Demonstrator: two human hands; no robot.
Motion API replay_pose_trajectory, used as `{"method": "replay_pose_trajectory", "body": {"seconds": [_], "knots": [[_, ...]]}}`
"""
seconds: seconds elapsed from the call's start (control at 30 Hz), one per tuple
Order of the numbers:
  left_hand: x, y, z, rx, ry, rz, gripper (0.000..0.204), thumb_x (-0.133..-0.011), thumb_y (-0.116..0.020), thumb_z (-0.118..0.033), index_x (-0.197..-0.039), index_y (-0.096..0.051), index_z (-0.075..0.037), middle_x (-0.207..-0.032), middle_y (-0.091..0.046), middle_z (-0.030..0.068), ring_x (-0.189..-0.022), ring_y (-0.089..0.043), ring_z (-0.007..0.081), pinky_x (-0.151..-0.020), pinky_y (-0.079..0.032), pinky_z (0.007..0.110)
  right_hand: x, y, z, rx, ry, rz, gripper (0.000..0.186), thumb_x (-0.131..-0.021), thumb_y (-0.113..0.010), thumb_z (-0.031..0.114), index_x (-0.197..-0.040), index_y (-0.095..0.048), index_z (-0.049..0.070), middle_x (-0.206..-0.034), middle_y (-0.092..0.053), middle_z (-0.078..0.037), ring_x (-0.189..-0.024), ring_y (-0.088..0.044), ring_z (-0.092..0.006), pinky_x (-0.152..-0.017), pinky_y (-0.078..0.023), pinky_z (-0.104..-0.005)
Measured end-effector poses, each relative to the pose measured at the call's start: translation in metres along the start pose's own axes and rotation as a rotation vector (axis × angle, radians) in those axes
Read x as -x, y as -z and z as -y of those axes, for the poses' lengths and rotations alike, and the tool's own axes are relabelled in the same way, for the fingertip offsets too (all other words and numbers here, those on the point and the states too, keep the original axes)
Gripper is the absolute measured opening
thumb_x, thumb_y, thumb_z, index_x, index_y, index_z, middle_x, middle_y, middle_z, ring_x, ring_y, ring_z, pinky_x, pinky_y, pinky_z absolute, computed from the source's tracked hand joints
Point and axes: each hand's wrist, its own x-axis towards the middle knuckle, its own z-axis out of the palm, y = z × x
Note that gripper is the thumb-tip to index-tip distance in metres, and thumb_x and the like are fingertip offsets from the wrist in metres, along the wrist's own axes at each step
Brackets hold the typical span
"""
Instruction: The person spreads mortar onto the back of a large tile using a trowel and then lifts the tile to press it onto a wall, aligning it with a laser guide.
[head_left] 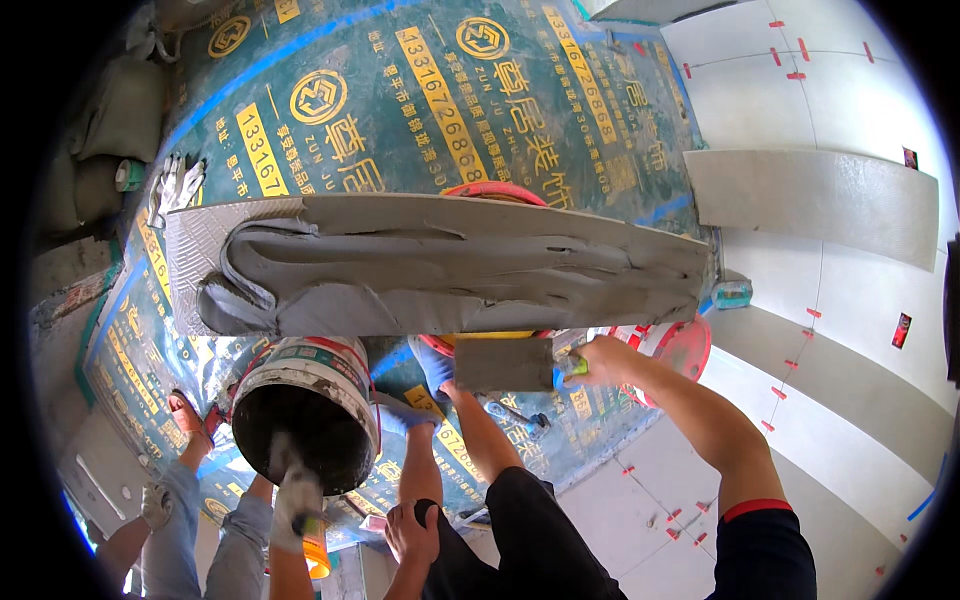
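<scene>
My right hand is closed around the handle of a flat rectangular trowel. Its grey-coated blade is just below the near edge of a long tile strip. Thick grey mortar covers most of that strip in uneven ridges, and the left end shows bare ribbed backing. A round container with a red rim is partly hidden under the strip. On my thigh, my left hand rests with nothing in it. To the left, a co-worker's gloved hand reaches into a mortar-smeared white bucket.
Green printed sheeting covers the floor. White gloves lie at the left, near grey sacks. On the right are large tiles with red spacers and a loose tile strip. A red-rimmed bucket stands behind my right forearm.
</scene>
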Motion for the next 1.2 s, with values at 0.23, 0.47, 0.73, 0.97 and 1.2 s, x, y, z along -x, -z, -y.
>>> {"method": "replay_pose_trajectory", "body": {"seconds": [0.23, 0.47, 0.73, 0.97, 1.2], "knots": [[0.006, -0.007, 0.003, 0.009, 0.051, 0.056, 0.051, -0.086, -0.057, -0.046, -0.116, -0.056, -0.004, -0.117, -0.054, 0.015, -0.117, -0.045, 0.0326, -0.098, -0.036, 0.046, 0.047, -0.047, 0.082, -1.197, -0.564, 0.01, 0.024, -0.083, -0.066, 0.026, -0.089, -0.056, 0.005, -0.061, -0.054, -0.007, -0.05, -0.051, -0.0149, -0.044, -0.039, -0.0304], [0.012, -0.025, 0.013, 0.023, 0.034, -0.027, 0.05, -0.085, -0.057, -0.047, -0.112, -0.058, -0.006, -0.115, -0.056, 0.016, -0.114, -0.048, 0.0329, -0.097, -0.038, 0.047, -0.072, -0.1, 0.25, -2.165, -0.532, -0.134, 0.012, -0.084, -0.059, 0.014, -0.077, -0.051, 0.01, -0.056, -0.042, 0.0, -0.043, -0.041, -0.0134, -0.042, -0.035, -0.0284], [0.021, -0.034, 0.015, 0.13, 0.068, -0.018, 0.053, -0.082, -0.06, -0.043, -0.114, -0.057, -0.002, -0.12, -0.055, 0.016, -0.119, -0.046, 0.0314, -0.102, -0.034, 0.045, -0.196, -0.096, 0.413, -2.179, -0.389, -0.006, 0.019, -0.083, -0.059, 0.015, -0.072, -0.044, 0.011, -0.054, -0.042, -0.001, -0.042, -0.041, -0.015, -0.041, -0.035, -0.0316], [0.024, -0.025, 0.014, 0.198, 0.117, 0.03, 0.051, -0.084, -0.057, -0.045, -0.119, -0.056, -0.007, -0.122, -0.055, 0.0144, -0.12, -0.046, 0.0313, -0.102, -0.034, 0.044, -0.229, -0.065, 0.441, -1.767, -0.133, -0.001, 0.024, -0.089, -0.062, 0.027, -0.08, -0.048, 0.01, -0.057, -0.047, -0.001, -0.044, -0.048, -0.0128, -0.042, -0.04, -0.0297], [0.029, -0.027, 0.031, 0.263, 0.147, -0.045, 0.054, -0.083, -0.059, -0.048, -0.112, -0.057, -0.003, -0.119, -0.056, 0.0157, -0.12, -0.045, 0.0321, -0.101, -0.033, 0.044, -0.16, -0.004, 0.333, -0.124, -0.094, -0.157, 0.046, -0.094, -0.045, 0.041, -0.111, -0.045, -0.001, -0.078, -0.063, -0.029, -0.074, -0.063, -0.0462, -0.065, -0.05, -0.0551]]}}
